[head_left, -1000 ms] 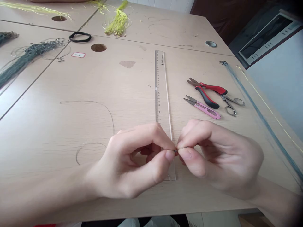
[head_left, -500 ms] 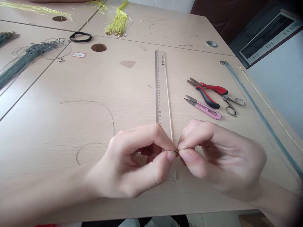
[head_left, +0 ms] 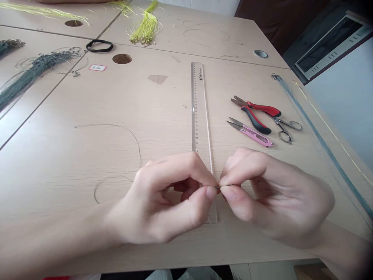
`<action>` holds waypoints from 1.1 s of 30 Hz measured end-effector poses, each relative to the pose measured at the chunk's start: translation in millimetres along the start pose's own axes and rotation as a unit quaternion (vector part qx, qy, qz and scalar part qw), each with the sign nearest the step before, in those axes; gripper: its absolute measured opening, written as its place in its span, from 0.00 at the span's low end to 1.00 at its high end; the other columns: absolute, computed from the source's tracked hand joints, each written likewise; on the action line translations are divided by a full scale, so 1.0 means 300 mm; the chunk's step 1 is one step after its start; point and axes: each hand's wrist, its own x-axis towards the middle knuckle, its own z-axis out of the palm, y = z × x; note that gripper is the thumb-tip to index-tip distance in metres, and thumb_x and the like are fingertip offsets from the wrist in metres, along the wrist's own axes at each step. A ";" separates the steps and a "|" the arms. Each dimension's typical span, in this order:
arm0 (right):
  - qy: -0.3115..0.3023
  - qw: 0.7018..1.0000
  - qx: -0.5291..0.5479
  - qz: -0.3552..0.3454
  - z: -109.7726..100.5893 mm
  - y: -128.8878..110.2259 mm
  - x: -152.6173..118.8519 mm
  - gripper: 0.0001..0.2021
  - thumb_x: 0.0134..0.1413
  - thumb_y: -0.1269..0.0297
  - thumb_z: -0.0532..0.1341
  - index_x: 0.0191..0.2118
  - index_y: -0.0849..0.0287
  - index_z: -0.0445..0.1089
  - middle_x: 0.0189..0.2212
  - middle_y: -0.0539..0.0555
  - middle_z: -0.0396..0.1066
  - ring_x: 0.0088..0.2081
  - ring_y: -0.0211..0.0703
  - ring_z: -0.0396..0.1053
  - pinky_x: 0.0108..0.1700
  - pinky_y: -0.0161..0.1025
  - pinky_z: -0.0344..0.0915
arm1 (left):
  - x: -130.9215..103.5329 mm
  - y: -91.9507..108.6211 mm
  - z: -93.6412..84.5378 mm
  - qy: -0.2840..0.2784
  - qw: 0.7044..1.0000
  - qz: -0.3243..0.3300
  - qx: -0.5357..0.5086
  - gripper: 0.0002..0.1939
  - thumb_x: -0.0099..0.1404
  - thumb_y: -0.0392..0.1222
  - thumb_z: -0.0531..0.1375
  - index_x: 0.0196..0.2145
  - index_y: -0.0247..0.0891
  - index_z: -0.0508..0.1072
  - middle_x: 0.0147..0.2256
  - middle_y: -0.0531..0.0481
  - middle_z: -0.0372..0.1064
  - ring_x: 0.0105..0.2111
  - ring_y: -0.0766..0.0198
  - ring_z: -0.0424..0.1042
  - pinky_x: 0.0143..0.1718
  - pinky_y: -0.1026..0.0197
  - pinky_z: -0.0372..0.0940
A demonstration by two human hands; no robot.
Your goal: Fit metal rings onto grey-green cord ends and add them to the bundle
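My left hand (head_left: 171, 194) and my right hand (head_left: 271, 198) meet fingertip to fingertip over the lower end of a clear ruler (head_left: 201, 116). Thumb and forefinger of each are pinched together on a thin dark strand (head_left: 217, 188), of which only a tiny piece shows between them. Most of it is hidden by the fingers. A fine grey line (head_left: 136, 144) curves over the table left of my left hand and passes behind it; whether it joins the strand I cannot tell.
Right of the ruler lie red-black pliers (head_left: 256, 116), pink thread snips (head_left: 252, 134) and small scissors (head_left: 284, 134). A blue-grey strand bundle (head_left: 320, 140) runs along the right edge. Farther off are a dark bundle (head_left: 37, 70), a black band (head_left: 99, 46) and yellow strands (head_left: 145, 29).
My right hand has shifted slightly to the right at the knuckles and wrist, its fingertips still pinched. My left hand looks unmoved.
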 end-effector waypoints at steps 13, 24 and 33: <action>0.001 1.000 -0.022 0.006 0.000 0.000 -0.002 0.06 0.55 0.74 0.61 0.30 0.57 0.64 0.25 0.44 0.66 0.26 0.28 0.63 0.27 0.29 0.62 | 0.004 -0.003 0.003 0.003 1.000 0.002 0.015 0.05 0.60 0.29 0.56 0.26 0.32 0.68 0.20 0.47 0.67 0.18 0.68 0.64 0.15 0.66 0.56; 0.006 0.999 -0.037 -0.009 0.002 -0.001 0.000 0.07 0.53 0.76 0.61 0.29 0.58 0.64 0.24 0.45 0.66 0.25 0.30 0.64 0.26 0.30 0.61 | -0.006 0.001 0.001 0.009 1.000 0.004 0.026 0.05 0.57 0.27 0.56 0.25 0.33 0.67 0.21 0.51 0.64 0.18 0.71 0.61 0.15 0.68 0.56; -0.062 0.983 0.074 0.156 -0.013 -0.013 0.012 0.18 0.64 0.57 0.50 0.26 0.59 0.66 0.21 0.50 0.63 0.24 0.37 0.62 0.24 0.35 0.60 | -0.003 0.002 0.001 0.003 0.999 0.002 0.047 0.06 0.58 0.27 0.56 0.25 0.33 0.67 0.21 0.52 0.64 0.18 0.72 0.61 0.17 0.68 0.57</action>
